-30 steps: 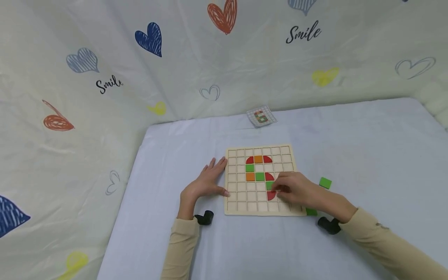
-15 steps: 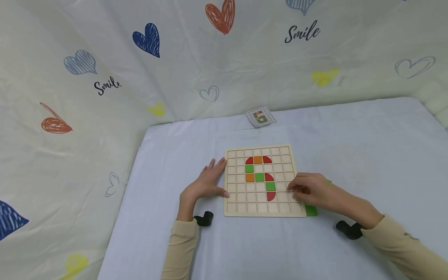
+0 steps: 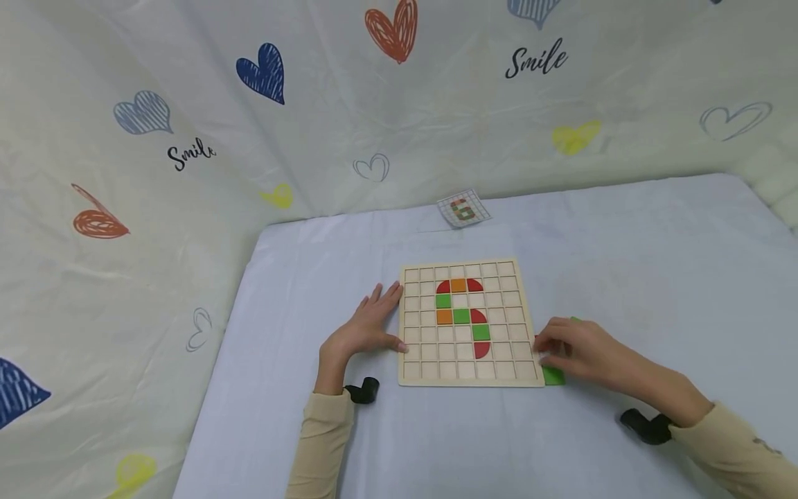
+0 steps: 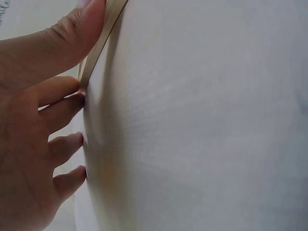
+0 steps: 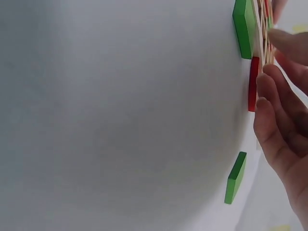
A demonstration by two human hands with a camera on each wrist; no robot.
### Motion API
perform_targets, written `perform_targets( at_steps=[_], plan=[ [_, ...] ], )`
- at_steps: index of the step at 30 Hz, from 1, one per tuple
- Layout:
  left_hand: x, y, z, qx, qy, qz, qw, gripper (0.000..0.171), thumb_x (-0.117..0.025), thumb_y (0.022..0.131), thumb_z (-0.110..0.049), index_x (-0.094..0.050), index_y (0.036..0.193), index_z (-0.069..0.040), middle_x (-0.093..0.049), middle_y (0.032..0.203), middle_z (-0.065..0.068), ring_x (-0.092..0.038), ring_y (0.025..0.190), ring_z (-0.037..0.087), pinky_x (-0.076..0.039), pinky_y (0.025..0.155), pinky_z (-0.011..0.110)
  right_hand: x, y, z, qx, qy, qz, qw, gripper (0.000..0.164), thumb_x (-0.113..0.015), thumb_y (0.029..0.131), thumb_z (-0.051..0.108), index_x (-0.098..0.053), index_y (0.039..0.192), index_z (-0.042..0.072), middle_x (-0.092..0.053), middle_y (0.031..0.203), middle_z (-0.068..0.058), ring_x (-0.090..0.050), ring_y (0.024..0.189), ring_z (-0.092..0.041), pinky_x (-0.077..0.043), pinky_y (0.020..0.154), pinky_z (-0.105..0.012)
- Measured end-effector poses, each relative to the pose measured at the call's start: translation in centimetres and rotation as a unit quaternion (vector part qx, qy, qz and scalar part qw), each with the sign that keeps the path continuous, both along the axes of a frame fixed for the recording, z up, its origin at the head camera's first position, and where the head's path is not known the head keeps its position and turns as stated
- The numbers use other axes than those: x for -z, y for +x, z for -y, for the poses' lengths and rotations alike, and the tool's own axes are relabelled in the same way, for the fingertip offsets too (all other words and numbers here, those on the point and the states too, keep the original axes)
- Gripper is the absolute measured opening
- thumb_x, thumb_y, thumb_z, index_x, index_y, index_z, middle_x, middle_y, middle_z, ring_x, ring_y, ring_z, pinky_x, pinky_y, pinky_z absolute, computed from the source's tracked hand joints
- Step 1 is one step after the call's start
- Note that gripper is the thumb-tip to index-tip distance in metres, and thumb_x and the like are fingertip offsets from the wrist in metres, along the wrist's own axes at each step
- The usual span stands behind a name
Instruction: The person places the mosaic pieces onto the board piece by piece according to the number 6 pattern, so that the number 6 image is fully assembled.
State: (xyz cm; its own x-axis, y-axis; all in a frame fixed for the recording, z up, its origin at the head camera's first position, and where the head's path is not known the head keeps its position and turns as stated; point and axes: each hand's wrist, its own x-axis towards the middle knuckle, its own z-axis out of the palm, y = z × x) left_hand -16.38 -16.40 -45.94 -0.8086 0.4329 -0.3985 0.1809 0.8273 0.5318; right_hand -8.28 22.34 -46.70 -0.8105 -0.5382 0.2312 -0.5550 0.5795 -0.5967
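Note:
A wooden grid board [image 3: 430, 371] lies mid-table, bearing red, orange and green tiles, among them a green square tile [image 3: 481, 333] and a red quarter-round tile [image 3: 482, 350]. My left hand [image 3: 364, 326] rests spread at its left side, thumb and fingertips on the edge; the left wrist view has the thumb [image 4: 72, 38] against that edge. My right hand [image 3: 582, 348] is off the board's right edge, thumb and fingers apart. The right wrist view places its fingertips beside a loose red tile [image 5: 253, 84], with a green tile [image 5: 244, 29] close by.
At the back of the table lies a card [image 3: 464, 208] printted with a grid pattern in red, orange and green. Another loose green tile [image 5: 236, 178] lies farther off. A patterned cloth [image 3: 318, 125] hangs behind the table.
My right hand has moved off the board to the right, from the lower red tile to the loose tiles beside the board. The left hand has stayed in place.

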Motion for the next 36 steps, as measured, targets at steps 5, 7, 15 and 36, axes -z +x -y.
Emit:
perform_targets(
  at_steps=[5, 7, 15, 36],
  plan=[
    [0.1, 0.0, 0.0, -0.001, -0.007, 0.003, 1.0, 0.12, -0.091, 0.077, -0.031, -0.013, 0.167, -0.017, -0.008, 0.174, -0.004, 0.007, 0.161, 0.024, 0.0, 0.132, 0.046, 0.0, 0.7, -0.6, -0.01, 0.029, 0.026, 0.999, 0.031, -0.093, 0.07, 0.012, -0.074, 0.094, 0.019, -0.064, 0.089, 0.015, -0.053, 0.079, 0.0, -0.05, 0.064, -0.021],
    [0.1, 0.1, 0.0, -0.002, -0.003, 0.001, 1.0, 0.12, -0.092, 0.077, -0.03, -0.014, 0.167, -0.016, -0.009, 0.174, -0.003, 0.006, 0.161, 0.025, 0.0, 0.132, 0.047, -0.1, 0.9, -0.8, -0.011, 0.04, 0.045, 0.998, 0.032, -0.093, 0.07, 0.014, -0.073, 0.094, 0.02, -0.062, 0.091, 0.016, -0.052, 0.081, 0.0, -0.052, 0.068, -0.021],
    [-0.1, 0.2, 0.0, -0.002, 0.0, -0.005, 1.0, 0.119, -0.092, 0.076, -0.028, -0.015, 0.167, -0.015, -0.01, 0.174, -0.002, 0.005, 0.161, 0.026, -0.001, 0.132, 0.047, -0.4, 1.3, -0.6, -0.01, 0.079, 0.101, 0.992, 0.03, -0.09, 0.075, 0.016, -0.072, 0.099, 0.017, -0.06, 0.098, 0.012, -0.058, 0.086, -0.002, -0.058, 0.075, -0.025],
    [0.1, 0.0, 0.0, 0.0, -0.001, -0.004, 1.0, 0.118, -0.091, 0.077, -0.028, -0.015, 0.167, -0.016, -0.009, 0.174, -0.003, 0.006, 0.161, 0.026, 0.0, 0.132, 0.046, 0.6, 0.8, -0.6, -0.04, -0.038, -0.036, 0.998, 0.043, -0.086, 0.07, -0.007, -0.075, 0.107, 0.012, -0.078, 0.099, -0.002, -0.052, 0.075, 0.006, -0.045, 0.06, -0.01]
  ],
)
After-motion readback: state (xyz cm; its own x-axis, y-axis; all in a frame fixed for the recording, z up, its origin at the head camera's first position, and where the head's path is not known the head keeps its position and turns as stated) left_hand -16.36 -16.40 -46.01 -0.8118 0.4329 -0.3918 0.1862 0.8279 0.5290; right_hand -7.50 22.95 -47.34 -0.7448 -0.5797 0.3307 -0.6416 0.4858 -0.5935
